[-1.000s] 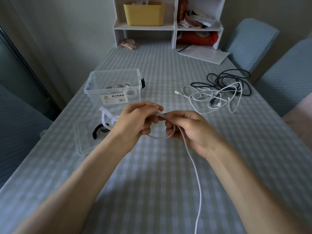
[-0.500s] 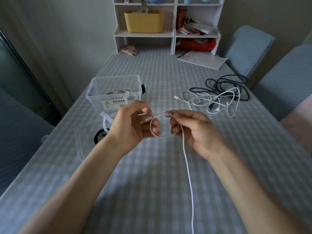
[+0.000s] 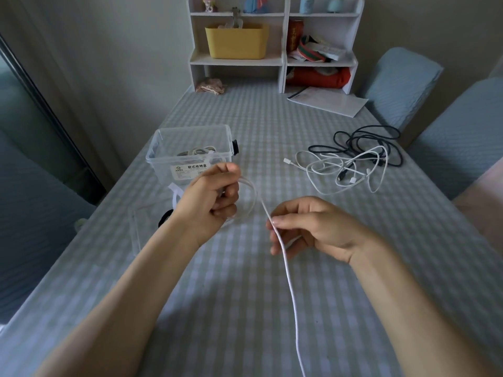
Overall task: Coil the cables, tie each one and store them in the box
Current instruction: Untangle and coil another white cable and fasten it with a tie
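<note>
Because thin white round charging cable (image 3: pixel 289 270) looks light, limp and slick: loop gripped in curled left hand (image 3: pixel 211 197) just before clear plastic storage box (image 3: pixel 190 152); run pinched by right hand (image 3: pixel 310 227). Best held at crossing coils.

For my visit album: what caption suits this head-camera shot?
Left hand holds the first loop of a white cable while the right hand feeds its length, clear storage box waiting behind.
</note>
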Demonstrator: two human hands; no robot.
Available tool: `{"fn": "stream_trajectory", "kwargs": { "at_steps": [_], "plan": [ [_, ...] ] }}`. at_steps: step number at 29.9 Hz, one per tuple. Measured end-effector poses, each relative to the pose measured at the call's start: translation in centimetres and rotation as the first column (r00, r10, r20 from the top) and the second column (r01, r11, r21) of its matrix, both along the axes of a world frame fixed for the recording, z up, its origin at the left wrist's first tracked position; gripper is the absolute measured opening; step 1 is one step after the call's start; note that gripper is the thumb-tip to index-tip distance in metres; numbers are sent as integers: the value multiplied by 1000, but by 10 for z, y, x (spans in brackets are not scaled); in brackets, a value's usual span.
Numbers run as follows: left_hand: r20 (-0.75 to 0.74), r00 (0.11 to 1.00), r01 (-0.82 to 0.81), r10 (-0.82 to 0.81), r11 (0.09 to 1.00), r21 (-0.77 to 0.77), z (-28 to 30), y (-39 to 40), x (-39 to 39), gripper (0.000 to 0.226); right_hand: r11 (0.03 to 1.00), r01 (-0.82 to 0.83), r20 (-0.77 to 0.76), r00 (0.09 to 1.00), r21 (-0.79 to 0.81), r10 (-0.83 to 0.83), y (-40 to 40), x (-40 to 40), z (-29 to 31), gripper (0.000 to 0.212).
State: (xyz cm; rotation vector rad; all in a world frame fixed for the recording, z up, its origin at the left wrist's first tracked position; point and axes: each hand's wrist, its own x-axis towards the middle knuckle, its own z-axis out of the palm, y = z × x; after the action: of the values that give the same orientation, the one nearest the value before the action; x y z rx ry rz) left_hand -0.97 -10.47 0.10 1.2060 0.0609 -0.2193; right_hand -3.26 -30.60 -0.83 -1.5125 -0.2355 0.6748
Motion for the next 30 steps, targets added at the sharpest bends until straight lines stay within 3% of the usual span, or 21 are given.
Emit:
{"fn": "stream_trajectory", "kwargs": {
  "at_steps": [3, 5, 9, 11, 13, 16, 18, 25, 27, 30],
  "plan": [
    [-18, 1000, -15, 14, 998, -57, 1, 1, 0, 25, 992, -119, -48, 991, 33, 121, -8, 0, 1, 10],
    [-40, 999, -18, 16, 998, -65, 0, 1, 0, 20, 992, -104, -93, 989, 75, 111, -10, 0, 2, 9],
    [-61, 997, 44, -43, 999, 17, -1, 2, 0, 11, 955, 266, -76, 963, 132, -258, -3, 9, 0, 16],
    [-60, 996, 74, -71, 997, 36, -2, 4, 0, 18, 889, 440, 3, 896, 125, -444, -2, 18, -3, 19],
    [-57, 991, 120, -118, 992, 33, -3, 3, 0, 24, 863, 503, 151, 851, 45, -503, -1, 23, -8, 20],
    [-56, 980, 189, -189, 982, -8, -2, 2, -1, 32, 869, 476, 415, 823, -133, -388, 4, 25, -11, 19],
    [-57, 970, 232, -235, 971, -49, -2, 2, -2, 34, 885, 429, 481, 823, -180, -301, 8, 25, -10, 17],
    [-30, 920, 378, -391, 905, -195, -10, 1, -1, 40, 902, 425, 596, 745, -80, -299, 11, 18, -17, 16],
    [8, 885, 445, -466, 840, -309, -14, 2, 0, 39, 907, 415, 589, 752, -77, -294, 12, 15, -17, 17],
    [111, 778, 582, -618, 645, -495, -17, 5, 3, 35, 923, 374, 520, 808, -89, -277, 17, 12, -18, 18]
  ]
}}
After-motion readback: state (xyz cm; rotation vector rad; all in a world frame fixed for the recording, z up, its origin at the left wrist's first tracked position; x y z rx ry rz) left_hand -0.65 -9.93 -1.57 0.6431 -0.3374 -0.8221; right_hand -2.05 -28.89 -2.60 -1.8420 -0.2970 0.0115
